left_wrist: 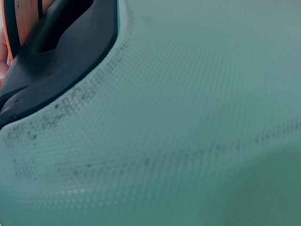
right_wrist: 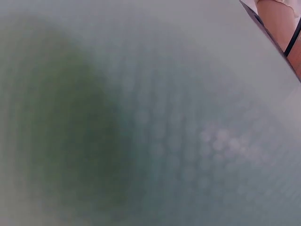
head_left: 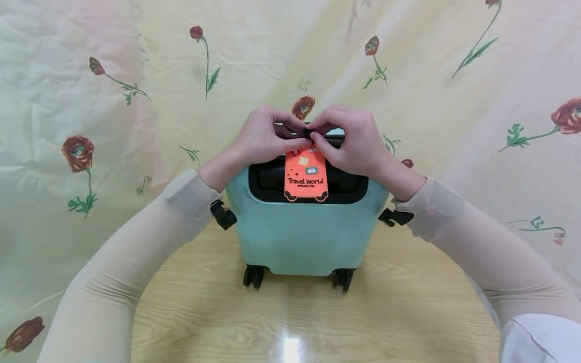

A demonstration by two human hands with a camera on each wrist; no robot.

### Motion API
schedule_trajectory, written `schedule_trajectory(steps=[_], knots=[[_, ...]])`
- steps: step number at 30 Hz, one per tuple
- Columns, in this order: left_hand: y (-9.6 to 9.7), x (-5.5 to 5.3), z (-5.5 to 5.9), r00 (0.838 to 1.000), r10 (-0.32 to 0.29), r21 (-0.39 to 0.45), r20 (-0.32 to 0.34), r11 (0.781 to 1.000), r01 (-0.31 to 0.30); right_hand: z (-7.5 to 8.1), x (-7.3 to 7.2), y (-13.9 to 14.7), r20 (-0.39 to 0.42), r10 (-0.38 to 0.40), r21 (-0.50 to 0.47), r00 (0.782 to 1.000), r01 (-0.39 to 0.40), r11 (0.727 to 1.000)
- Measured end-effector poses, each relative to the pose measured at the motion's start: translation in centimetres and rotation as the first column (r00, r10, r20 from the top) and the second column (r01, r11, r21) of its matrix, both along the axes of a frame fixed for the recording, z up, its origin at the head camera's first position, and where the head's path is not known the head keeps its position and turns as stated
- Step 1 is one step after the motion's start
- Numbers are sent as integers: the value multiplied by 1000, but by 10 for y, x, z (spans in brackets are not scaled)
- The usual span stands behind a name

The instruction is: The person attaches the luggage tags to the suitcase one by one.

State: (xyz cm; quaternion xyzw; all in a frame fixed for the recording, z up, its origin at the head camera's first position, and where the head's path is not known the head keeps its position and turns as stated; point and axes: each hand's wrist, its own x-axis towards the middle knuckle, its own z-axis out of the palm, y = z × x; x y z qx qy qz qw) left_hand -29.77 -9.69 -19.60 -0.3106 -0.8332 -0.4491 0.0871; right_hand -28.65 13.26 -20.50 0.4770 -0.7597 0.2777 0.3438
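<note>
A mint-green suitcase stands upright on its wheels. An orange luggage tag marked "Travel World" hangs in front of its black handle panel. Above the tag, my left hand and right hand meet and pinch the tag's small black strap between thumbs and fingers. The fingers hide much of the strap. In the left wrist view, the tag's edge and a fingertip show beside the black handle. Blurred suitcase shell fills most of the right wrist view.
Under the suitcase is a light wooden tabletop, with two pairs of black wheels showing. A pale cloth with printed red flowers hangs behind and at both sides. Black devices sit at both wrists, close to the suitcase's sides.
</note>
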Motion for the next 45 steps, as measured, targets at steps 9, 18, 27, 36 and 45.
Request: schedule_trajectory(steps=[9,18,27,36,45], knots=[[0,1,1,1000,-3,-5,5,1000,3,-1,-1,-1,2,-30,3,1000,30,1000],[0,2,1,1000,-16,12,11,1000,16,-2,-2,0,-1,-50,-13,999,50,999],[0,2,1,1000,-27,9,-11,1000,27,-1,-1,-2,28,-80,3,996,80,997],[0,0,1,1000,-19,-11,1,1000,19,0,2,-4,36,-129,25,991,128,991],[-1,-1,1,1000,-11,-20,11,1000,11,-1,2,-4,10,-126,16,992,126,992]])
